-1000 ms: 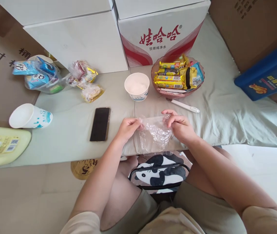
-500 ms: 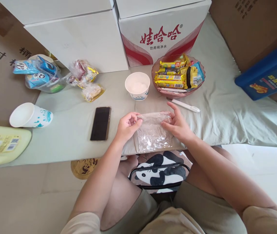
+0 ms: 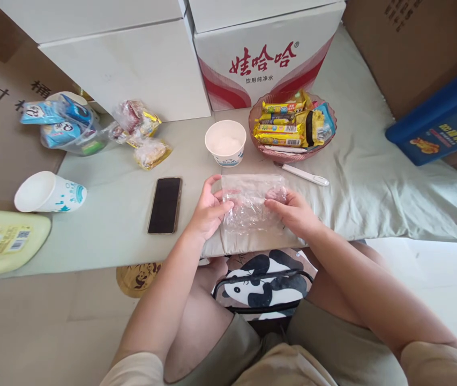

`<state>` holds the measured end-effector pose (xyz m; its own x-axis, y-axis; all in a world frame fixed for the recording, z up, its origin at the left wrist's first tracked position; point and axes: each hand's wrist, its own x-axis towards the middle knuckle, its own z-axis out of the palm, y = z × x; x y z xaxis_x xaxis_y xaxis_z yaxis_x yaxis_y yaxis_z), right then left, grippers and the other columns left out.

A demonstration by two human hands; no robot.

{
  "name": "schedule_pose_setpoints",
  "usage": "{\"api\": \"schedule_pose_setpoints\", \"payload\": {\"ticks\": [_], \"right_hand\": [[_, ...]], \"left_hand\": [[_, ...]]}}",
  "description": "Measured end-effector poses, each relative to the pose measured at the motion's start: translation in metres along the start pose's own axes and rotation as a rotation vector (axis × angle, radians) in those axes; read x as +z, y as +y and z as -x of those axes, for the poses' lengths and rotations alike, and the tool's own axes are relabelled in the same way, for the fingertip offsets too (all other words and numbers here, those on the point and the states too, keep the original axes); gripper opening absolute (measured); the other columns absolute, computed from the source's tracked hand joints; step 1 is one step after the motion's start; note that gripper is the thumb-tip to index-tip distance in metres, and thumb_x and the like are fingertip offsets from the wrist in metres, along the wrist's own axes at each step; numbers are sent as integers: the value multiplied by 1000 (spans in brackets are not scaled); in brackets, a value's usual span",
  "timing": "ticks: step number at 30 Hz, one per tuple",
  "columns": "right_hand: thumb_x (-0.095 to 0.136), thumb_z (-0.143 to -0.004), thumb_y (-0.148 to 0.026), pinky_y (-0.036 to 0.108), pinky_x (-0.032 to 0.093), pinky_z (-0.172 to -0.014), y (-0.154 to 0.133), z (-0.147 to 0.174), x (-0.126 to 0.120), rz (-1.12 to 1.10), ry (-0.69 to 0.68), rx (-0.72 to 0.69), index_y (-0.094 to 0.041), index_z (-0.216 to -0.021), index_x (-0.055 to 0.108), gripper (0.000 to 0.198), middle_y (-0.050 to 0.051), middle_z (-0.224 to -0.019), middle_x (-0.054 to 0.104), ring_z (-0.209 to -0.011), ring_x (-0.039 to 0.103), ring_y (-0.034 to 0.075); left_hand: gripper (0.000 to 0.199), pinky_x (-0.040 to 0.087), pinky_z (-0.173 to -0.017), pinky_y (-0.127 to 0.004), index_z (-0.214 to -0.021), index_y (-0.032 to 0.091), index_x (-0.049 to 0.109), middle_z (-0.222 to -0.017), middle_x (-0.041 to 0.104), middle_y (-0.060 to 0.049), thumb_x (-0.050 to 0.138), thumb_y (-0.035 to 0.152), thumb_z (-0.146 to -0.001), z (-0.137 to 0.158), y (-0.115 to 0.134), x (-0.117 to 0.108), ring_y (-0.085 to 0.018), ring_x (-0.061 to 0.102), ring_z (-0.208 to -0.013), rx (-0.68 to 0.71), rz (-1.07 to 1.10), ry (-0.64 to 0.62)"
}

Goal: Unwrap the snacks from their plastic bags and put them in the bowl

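A clear, crinkled plastic bag [image 3: 252,212] is stretched between my two hands above the front edge of the cloth-covered surface. My left hand [image 3: 211,208] pinches its left side, thumb on top and fingers behind. On the other side my right hand [image 3: 292,212] grips the bag the same way, its fingers partly seen through the plastic. Just beyond the bag stands a paper cup [image 3: 225,143] with something whitish inside. A white utility knife [image 3: 304,174] lies beyond my right hand, and a dark phone [image 3: 164,206] rests to the left of my left hand.
A pink bowl [image 3: 261,153] of yellow-wrapped snacks stands at the back, before a white carton [image 3: 268,69]. Leftward are wrapped snacks [image 3: 151,154], a tipped paper cup [image 3: 51,192], a plastic tub [image 3: 81,140] with blue packets and a pale green jug [image 3: 7,241]. A blue box [image 3: 437,126] stands right.
The bag has been lifted slightly and its top edge spread wider. My right fingers, earlier raised and apart, now close behind the plastic; my left fingers have shifted behind it too.
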<state>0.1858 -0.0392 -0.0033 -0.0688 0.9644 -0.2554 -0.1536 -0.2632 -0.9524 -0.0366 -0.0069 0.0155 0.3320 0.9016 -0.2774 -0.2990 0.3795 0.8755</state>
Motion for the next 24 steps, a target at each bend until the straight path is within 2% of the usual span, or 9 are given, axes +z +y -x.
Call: {"api": "schedule_pose_setpoints", "payload": {"ticks": [3, 6, 9, 12, 17, 21, 24], "right_hand": [[80, -71, -46, 28, 46, -65, -3, 1, 1, -14, 5, -54, -20, -78, 62, 32, -2, -70, 61, -65, 55, 12], [79, -71, -48, 29, 49, -68, -5, 2, 2, -24, -37, -11, -21, -89, 64, 36, 0, -78, 66, -69, 61, 14], [77, -74, -47, 29, 49, -67, -7, 2, 2, 66, -107, 19, -21, -99, 64, 39, -1, -75, 68, -68, 62, 15], [72, -79, -47, 27, 46, -59, -8, 3, 2, 122, -152, -1, -20, -97, 61, 35, -3, -64, 64, -58, 57, 12], [63, -86, -50, 23, 31, -40, -10, 5, 2, 140, -186, 50, -21, -105, 58, 35, -9, -49, 54, -39, 43, 9], [67, -83, -51, 23, 26, -38, -10, 6, 2, 96, -160, 21, -21, -103, 59, 36, -10, -47, 49, -38, 38, 8], [73, -76, -50, 23, 27, -40, -11, 7, 3, -43, -88, 8, -24, -96, 60, 35, -8, -53, 52, -41, 39, 8]], "left_hand": [[50, 54, -75, -27, -100, 19, 59, -93, 74, -4, 89, 31, -62, 0, -3, 4, -18, 73, -83, -90, -36, -28], [37, 53, -71, -27, -86, 17, 61, -83, 74, -4, 86, 34, -65, 2, -5, 10, -17, 71, -77, -95, -125, 14], [37, 52, -67, -25, -90, 19, 60, -79, 73, 0, 84, 35, -67, 3, -3, 13, -15, 70, -71, -71, -121, 64], [40, 52, -62, -24, -94, 20, 59, -73, 72, 1, 82, 40, -68, 3, 0, 12, -15, 70, -66, -98, -122, 77], [37, 48, -52, -24, -93, 19, 60, -56, 65, 3, 78, 43, -71, 2, 0, 6, -16, 66, -53, -100, -227, 81], [35, 45, -47, -22, -99, 20, 61, -55, 65, 4, 75, 40, -73, 3, 3, 3, -15, 64, -48, -77, -218, 58], [32, 44, -44, -21, -93, 20, 62, -55, 64, 4, 76, 36, -69, 4, 7, 2, -13, 61, -46, -94, -139, 51]]}}
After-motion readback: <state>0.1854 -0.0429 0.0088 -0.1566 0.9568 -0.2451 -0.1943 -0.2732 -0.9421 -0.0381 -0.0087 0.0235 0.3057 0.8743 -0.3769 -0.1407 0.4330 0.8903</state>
